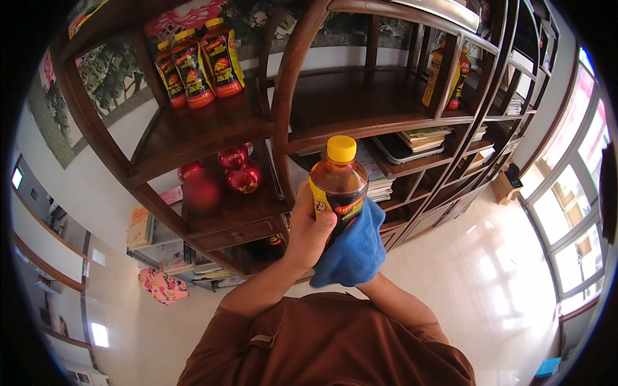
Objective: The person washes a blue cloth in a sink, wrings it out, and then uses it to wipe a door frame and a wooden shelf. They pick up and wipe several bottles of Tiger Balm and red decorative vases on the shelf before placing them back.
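Observation:
My left hand [309, 231] grips a plastic drink bottle [342, 181] with a yellow cap and a black, yellow and red label, held upright before my chest. A blue cloth [355, 248] lies against the bottle's lower right side and drapes over my right hand, whose fingers are hidden; only the forearm shows below it. Several similar bottles [193, 72] stand together on the upper left shelf of a dark wooden display rack. More bottles [456, 79] stand farther right on the rack, partly behind a post.
The curved wooden rack [299, 72] spans the view ahead. Red gourd-shaped ornaments [243, 176] sit on a lower left shelf. Stacked books [422, 140] lie on a shelf to the right. A pink patterned bag [163, 285] is at the lower left, and a cardboard box [507, 188] stands near the windows.

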The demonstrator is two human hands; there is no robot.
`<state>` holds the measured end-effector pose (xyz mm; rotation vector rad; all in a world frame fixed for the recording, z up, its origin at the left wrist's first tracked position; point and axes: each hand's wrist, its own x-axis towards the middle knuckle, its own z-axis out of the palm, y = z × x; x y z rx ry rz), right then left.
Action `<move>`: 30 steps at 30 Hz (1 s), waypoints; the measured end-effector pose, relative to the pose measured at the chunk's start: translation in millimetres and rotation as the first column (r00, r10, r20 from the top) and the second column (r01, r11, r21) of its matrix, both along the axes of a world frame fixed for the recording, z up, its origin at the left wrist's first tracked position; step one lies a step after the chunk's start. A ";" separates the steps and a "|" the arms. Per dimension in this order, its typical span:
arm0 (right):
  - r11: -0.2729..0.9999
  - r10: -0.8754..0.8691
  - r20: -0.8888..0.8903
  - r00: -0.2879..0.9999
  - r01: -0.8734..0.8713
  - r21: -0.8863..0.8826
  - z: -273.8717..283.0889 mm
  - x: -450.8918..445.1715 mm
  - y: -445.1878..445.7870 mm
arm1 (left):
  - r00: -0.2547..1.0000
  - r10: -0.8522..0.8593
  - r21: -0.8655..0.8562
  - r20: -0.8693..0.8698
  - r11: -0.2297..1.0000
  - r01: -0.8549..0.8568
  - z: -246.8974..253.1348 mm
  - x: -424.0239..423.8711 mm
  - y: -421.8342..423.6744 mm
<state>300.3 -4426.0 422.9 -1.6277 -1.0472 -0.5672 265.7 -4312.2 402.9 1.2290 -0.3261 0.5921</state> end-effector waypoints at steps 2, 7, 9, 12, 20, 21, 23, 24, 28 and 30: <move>0.993 -0.040 0.028 0.999 0.043 -0.108 -7.8 1.1 -4.4 | 0.998 -0.059 -0.039 0.007 0.998 0.059 3.1 -0.2 -1.6; 0.994 0.060 -0.344 0.937 -0.025 0.105 -53.8 -1.4 -5.0 | 0.998 -0.055 -0.011 -0.017 0.998 0.054 1.5 0.2 -9.1; 0.965 0.056 -0.358 0.932 0.040 0.257 -80.1 10.7 -2.9 | 0.999 0.021 0.022 0.036 1.000 -0.022 3.8 4.5 -21.3; 0.803 0.349 -0.499 0.793 0.021 0.596 -76.3 7.5 0.9 | 0.989 0.096 0.087 0.111 0.991 -0.106 4.0 4.6 -35.0; 0.975 -0.026 -0.275 0.961 0.085 0.205 -72.4 16.6 -33.1 | 0.958 -0.197 -0.064 -0.211 0.980 0.188 10.6 -1.3 -29.7; 0.980 -0.097 -0.247 0.964 0.136 0.145 -70.7 14.8 -37.3 | 0.925 -0.274 -0.118 -0.264 0.961 0.251 9.6 -0.8 -28.0; 0.973 -0.084 -0.327 0.941 0.148 0.178 -72.4 13.4 -39.1 | 0.949 -0.213 0.002 -0.233 0.976 0.219 -0.6 2.9 -26.3; 0.969 -0.095 -0.326 0.941 0.163 0.186 -67.9 11.0 -38.8 | 0.953 -0.196 0.058 -0.233 0.975 0.214 -3.4 3.5 -26.9; 0.960 -0.195 -0.293 0.936 0.244 0.141 -50.1 3.1 -35.6 | 0.996 -0.038 0.334 -0.086 0.940 0.065 -3.8 4.1 -27.9; 0.929 -0.363 -0.261 0.895 0.370 -0.023 -30.3 -6.0 -42.7 | 0.994 -0.100 0.233 -0.045 0.966 0.107 -12.7 4.6 -34.4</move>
